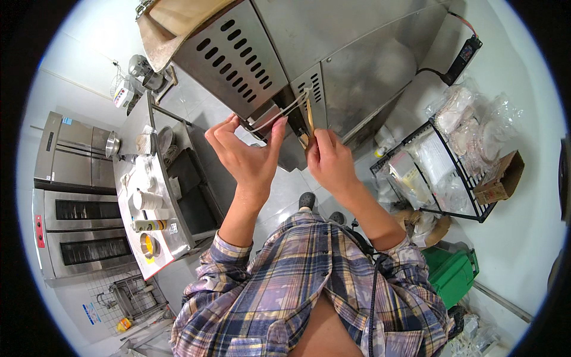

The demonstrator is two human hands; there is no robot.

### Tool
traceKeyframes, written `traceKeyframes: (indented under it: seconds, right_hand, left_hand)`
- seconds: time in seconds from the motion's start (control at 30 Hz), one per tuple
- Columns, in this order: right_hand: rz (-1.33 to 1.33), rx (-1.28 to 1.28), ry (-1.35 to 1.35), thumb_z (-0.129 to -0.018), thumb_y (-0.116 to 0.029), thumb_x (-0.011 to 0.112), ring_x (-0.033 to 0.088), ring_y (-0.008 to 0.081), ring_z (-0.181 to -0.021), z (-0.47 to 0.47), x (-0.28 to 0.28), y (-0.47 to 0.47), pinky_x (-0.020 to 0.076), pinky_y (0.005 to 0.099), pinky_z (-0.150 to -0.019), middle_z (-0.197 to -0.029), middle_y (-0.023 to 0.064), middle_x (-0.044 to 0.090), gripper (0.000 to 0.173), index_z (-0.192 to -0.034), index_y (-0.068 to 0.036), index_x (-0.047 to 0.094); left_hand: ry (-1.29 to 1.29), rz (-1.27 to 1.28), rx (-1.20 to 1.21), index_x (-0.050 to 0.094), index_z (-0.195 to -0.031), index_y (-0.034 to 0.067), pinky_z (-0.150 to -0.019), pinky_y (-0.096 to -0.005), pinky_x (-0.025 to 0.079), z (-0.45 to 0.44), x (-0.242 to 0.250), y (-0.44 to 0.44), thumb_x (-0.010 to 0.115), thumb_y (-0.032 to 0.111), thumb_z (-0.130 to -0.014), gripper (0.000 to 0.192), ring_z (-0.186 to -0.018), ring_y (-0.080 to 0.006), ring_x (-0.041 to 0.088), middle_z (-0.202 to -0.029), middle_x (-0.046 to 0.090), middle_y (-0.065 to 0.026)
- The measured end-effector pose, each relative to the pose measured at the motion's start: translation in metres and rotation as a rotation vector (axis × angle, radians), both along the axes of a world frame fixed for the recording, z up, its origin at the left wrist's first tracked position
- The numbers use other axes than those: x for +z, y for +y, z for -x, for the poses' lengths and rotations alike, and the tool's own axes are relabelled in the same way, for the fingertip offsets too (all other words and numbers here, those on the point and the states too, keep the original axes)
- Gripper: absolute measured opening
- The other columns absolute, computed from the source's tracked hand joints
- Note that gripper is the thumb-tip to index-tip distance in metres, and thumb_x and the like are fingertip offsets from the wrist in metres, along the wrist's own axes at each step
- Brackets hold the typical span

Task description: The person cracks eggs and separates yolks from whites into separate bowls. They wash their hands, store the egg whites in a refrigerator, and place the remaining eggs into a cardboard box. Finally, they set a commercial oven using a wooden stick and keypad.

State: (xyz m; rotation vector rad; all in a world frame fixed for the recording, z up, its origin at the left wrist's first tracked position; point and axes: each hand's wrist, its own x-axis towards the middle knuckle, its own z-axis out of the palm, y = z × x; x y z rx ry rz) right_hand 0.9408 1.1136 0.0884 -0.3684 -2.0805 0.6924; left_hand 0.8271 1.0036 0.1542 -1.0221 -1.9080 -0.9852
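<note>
My left hand (247,154) is at the lower corner of a stainless steel machine (241,62) with slotted vents. Its fingers and thumb span a small metal part (266,115); the contact is partly hidden. A thin white cord (290,107) runs in a narrow loop from beside the left thumb up towards a second vent panel (312,85). Pinched in my right hand (328,154) is a slim wooden stick (310,114), its tip pointing up near the cord. A dark gap in the machine lies between both hands.
To the left, a steel worktable (178,232) carries paper cups (147,199), a can (148,225) and a metal bowl (148,245). A black wire rack (446,178) with bagged goods and a green bin (450,272) stand right. A tan sheet (165,26) covers the machine's top.
</note>
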Motion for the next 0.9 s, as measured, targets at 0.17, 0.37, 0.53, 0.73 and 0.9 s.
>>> traceKeyframes:
  seconds: [0.17, 0.37, 0.53, 0.73, 0.9]
  right_hand:
    - [0.007, -0.018, 0.015, -0.086, -0.003, 0.062, 0.064, 0.0372, -0.061, 0.002, -0.002, 0.001, 0.0538, 0.0426, -0.05, -0.081, 0.0155, 0.059, 0.015, -0.096, -0.004, 0.05]
    - [0.007, 0.011, 0.003, -0.09, -0.005, 0.06, 0.064, 0.0372, -0.061, 0.002, 0.003, 0.009, 0.0535, 0.0429, -0.051, -0.081, 0.0153, 0.06, 0.012, -0.097, -0.004, 0.05]
    - [0.028, 0.043, 0.042, -0.092, -0.007, 0.059, 0.064, 0.0369, -0.063, 0.002, 0.0, 0.015, 0.0528, 0.0427, -0.053, -0.083, 0.0153, 0.061, 0.01, -0.097, -0.003, 0.051]
    - [0.028, -0.023, 0.108, -0.091, -0.006, 0.061, 0.064, 0.0357, -0.063, 0.001, -0.012, 0.006, 0.0524, 0.0413, -0.053, -0.082, 0.0147, 0.061, 0.01, -0.095, -0.004, 0.052]
    - [0.068, 0.019, 0.073, -0.091, -0.004, 0.06, 0.063, 0.0349, -0.062, -0.001, -0.016, 0.001, 0.0521, 0.0417, -0.053, -0.079, 0.014, 0.062, 0.008, -0.094, -0.003, 0.052]
  left_hand:
    - [0.009, -0.011, -0.006, 0.044, -0.106, -0.004, -0.082, -0.0409, 0.037, -0.002, -0.002, 0.005, 0.094, 0.033, -0.069, 0.072, -0.095, -0.0287, 0.044, -0.101, 0.045, -0.0164]
    - [0.021, -0.032, 0.004, 0.043, -0.107, -0.005, -0.083, -0.0415, 0.037, -0.003, -0.006, 0.008, 0.093, 0.033, -0.07, 0.073, -0.097, -0.0297, 0.044, -0.103, 0.045, -0.0179]
    - [0.005, -0.053, 0.036, 0.044, -0.109, -0.006, -0.083, -0.0427, 0.039, -0.005, -0.01, 0.01, 0.093, 0.033, -0.07, 0.074, -0.099, -0.0332, 0.046, -0.106, 0.05, -0.0222]
    - [0.031, -0.058, 0.021, 0.04, -0.11, -0.004, -0.086, -0.0408, 0.035, -0.004, -0.013, 0.013, 0.091, 0.034, -0.074, 0.073, -0.099, -0.027, 0.041, -0.105, 0.039, -0.0149]
    - [0.043, -0.1, 0.043, 0.04, -0.112, -0.005, -0.087, -0.0423, 0.036, -0.005, -0.018, 0.02, 0.092, 0.033, -0.073, 0.075, -0.102, -0.0296, 0.042, -0.107, 0.041, -0.0175]
